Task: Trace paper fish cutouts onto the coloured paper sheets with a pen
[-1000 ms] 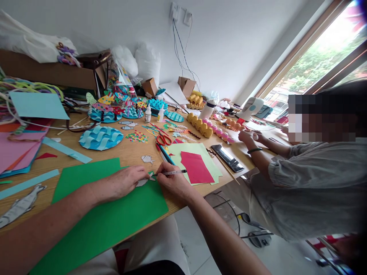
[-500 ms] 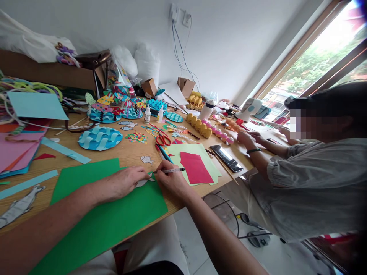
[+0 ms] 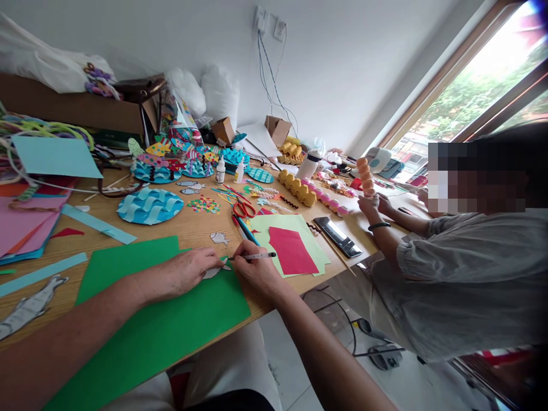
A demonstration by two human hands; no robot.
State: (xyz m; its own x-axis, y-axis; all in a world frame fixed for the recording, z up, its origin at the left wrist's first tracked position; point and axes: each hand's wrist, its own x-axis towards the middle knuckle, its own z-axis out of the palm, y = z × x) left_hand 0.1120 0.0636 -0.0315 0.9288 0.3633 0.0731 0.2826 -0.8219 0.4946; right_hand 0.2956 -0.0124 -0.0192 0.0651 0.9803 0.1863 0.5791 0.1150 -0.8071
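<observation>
My left hand (image 3: 188,273) lies on the green sheet (image 3: 162,325), its fingers pressed together on a small white paper fish (image 3: 210,274). Just to its right, my right hand (image 3: 254,268) is closed around a pen (image 3: 262,255), whose tip points left at the fish near the sheet's upper edge. Another paper fish cutout (image 3: 218,238) rests on the wood above my hands. Beside my right hand are a red sheet (image 3: 293,251) and a pale green sheet (image 3: 278,222).
Red scissors (image 3: 244,210), confetti dots (image 3: 204,204), glue bottles (image 3: 220,170) and a blue wavy disc (image 3: 149,206) lie further back. A phone (image 3: 338,236) is at the right. A person in grey (image 3: 471,285) holds an orange egg-carton strip (image 3: 365,177).
The person at the right has raised the orange strip from the table to upright. My hands and the pen show no clear movement.
</observation>
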